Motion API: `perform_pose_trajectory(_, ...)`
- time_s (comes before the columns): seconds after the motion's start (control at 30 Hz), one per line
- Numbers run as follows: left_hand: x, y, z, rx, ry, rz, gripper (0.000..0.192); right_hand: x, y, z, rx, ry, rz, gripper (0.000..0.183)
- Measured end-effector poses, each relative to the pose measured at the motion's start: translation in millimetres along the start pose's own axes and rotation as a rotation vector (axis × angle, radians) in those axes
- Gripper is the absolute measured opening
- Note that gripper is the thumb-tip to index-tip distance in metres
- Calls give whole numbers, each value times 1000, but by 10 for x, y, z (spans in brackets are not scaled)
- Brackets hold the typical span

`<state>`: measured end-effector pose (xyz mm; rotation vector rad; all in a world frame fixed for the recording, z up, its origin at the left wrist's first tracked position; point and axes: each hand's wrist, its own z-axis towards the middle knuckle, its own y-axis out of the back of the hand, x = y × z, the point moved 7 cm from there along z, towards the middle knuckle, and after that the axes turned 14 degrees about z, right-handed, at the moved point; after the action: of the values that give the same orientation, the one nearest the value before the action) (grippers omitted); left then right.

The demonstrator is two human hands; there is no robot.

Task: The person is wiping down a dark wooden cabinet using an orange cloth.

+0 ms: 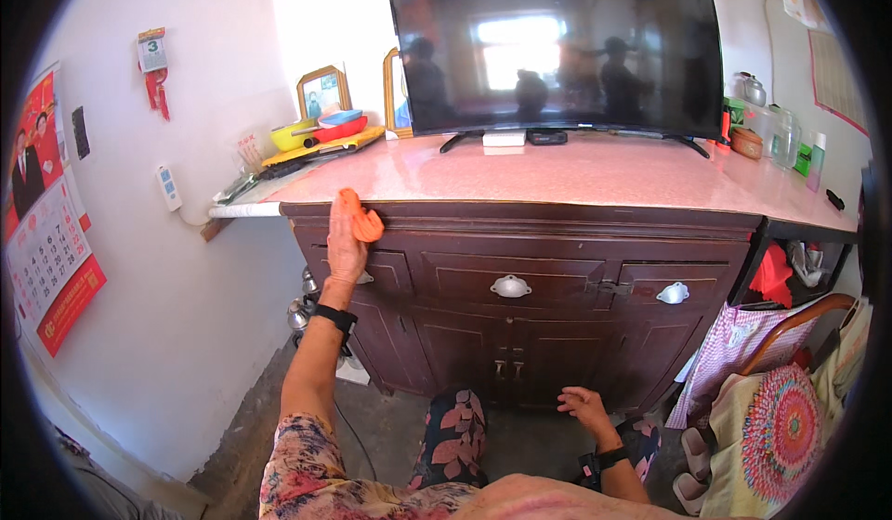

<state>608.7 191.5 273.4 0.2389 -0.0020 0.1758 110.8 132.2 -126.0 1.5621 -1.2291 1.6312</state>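
Observation:
My left hand (344, 245) holds a crumpled orange cloth (362, 220) at the front edge of the cabinet top, near its left end. The cloth touches the dark moulding under the pink cover (529, 171). Below stands a dark brown wooden cabinet (512, 255) with drawers and doors; a silver cup pull (511, 286) is on the middle drawer. My right hand (585, 406) hangs low before the cabinet doors, fingers apart, with nothing in it.
A flat-screen television (557, 53) stands on the cabinet. Pans (341, 128) and picture frames (323, 93) are at the left, jars and bottles (785, 138) at the right. A chair with a round colourful mat (784, 433) and slippers (693, 454) are at lower right.

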Motion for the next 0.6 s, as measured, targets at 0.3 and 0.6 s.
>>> perform_pose_trajectory(0.3, 707, -326, -356, -74, 459, 63, 52, -495, 286, 193, -143, -185, 239, 34)
perform_pose_trajectory(0.6, -1164, -163, -361, -166, -24, -40, 47, -778, 165, 464, -108, -215, 42, 37)
